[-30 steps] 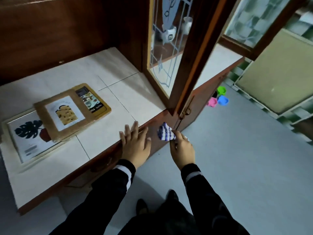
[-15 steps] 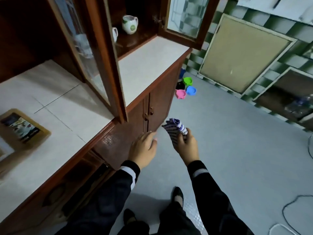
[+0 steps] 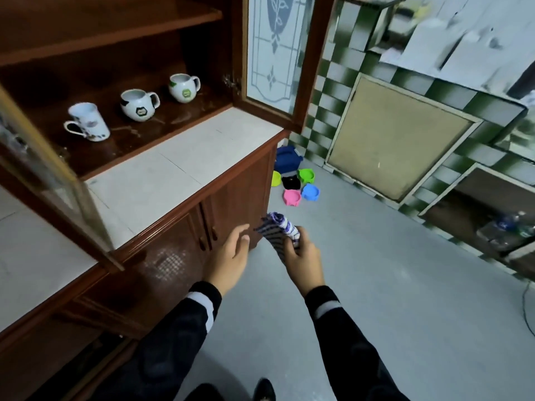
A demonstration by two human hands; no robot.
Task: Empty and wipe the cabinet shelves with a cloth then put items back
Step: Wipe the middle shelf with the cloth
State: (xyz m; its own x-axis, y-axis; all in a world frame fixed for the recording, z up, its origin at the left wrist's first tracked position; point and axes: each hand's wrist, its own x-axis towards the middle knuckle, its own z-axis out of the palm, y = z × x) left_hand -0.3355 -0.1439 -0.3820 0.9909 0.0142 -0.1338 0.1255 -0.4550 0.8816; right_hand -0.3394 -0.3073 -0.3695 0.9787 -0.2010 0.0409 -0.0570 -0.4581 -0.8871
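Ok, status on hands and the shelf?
Right hand grips cloth, left hand open. Three mugs on shelf, not yet emptied. Glass doors open, nothing blocking.

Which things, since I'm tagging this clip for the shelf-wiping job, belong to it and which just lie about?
Job: striped cloth gripped by the right hand; free left hand; tall mug, round mug, green-label mug; wooden shelf.
Lying about: pink bowl, blue bowl, green bowl on the floor; blue bag; plastic bottles.
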